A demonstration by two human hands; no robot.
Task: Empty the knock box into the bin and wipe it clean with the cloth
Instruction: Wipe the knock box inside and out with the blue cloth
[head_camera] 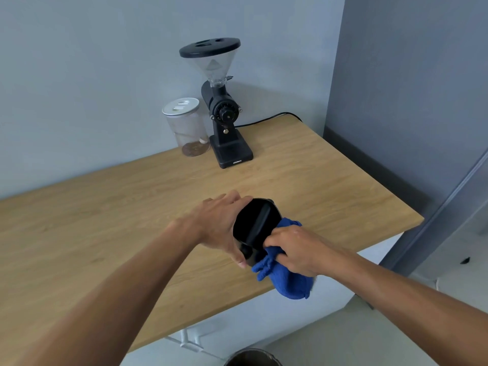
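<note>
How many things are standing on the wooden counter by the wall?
2: a clear jar with a white lid, and a black coffee grinder just right of it. The knock box is held in hand over the counter.

We see both bare forearms reaching forward and meeting at the middle. Our left hand (221, 223) is turned palm inward, fingers curled round the far side and thumb pressed low on the near side of what it grips. Our right hand (293, 249) lies knuckles up, wrist bent slightly, fingers bunched and pressing forward, closed on what it holds.
</note>
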